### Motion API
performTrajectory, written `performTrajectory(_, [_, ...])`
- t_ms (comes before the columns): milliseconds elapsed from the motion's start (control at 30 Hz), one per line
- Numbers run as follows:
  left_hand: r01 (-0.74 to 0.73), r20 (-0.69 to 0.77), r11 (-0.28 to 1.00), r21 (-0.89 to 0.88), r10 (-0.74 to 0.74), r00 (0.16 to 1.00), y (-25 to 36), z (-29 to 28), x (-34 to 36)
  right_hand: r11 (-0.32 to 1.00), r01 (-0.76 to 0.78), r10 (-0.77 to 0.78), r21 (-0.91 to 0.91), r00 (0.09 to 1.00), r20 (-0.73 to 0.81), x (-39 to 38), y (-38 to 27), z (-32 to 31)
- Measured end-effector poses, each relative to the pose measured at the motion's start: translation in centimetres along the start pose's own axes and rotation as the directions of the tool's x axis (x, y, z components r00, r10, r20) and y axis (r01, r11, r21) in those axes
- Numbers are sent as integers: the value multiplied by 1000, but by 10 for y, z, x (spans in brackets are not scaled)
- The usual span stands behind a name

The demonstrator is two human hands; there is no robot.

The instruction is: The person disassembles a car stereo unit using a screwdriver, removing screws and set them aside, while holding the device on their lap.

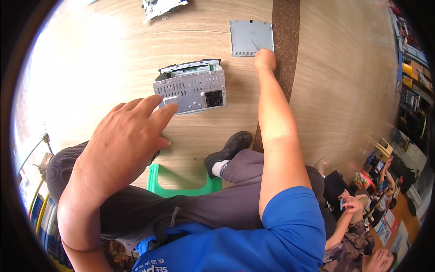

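A silver metal car stereo stands on the floor in front of me, with slotted vents and a black connector block. My left hand hovers at its near left corner, fingers apart and holding nothing. From this view I cannot tell whether the fingertips touch the casing. Farther off to the right lies a flat grey metal cover. At the cover's near right corner, my right hand is closed around what looks like a screwdriver. Its thin shaft points over the cover, and the handle is hidden in my fist.
Another metal and white part lies at the far edge. A green plastic stool is under my legs, beside my black shoe. A dark patterned strip crosses the floor. Other people sit at the right, near cluttered shelves.
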State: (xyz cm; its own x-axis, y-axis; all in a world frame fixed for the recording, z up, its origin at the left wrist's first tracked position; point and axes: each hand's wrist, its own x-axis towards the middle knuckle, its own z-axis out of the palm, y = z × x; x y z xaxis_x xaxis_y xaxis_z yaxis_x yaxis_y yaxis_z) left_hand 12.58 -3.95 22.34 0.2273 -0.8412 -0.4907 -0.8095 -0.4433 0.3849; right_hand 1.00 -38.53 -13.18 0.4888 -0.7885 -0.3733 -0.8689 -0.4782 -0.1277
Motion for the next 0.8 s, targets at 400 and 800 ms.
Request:
performTrajectory(400, [11, 29, 1000, -16, -11, 1000, 1, -5, 6, 998, -56, 57, -22, 997, 46, -12, -13, 2])
performTrajectory(800, [-50, -7, 999, 1, 50, 999, -1, 0, 8, 986, 33, -33, 161, 999, -6, -13, 10, 8])
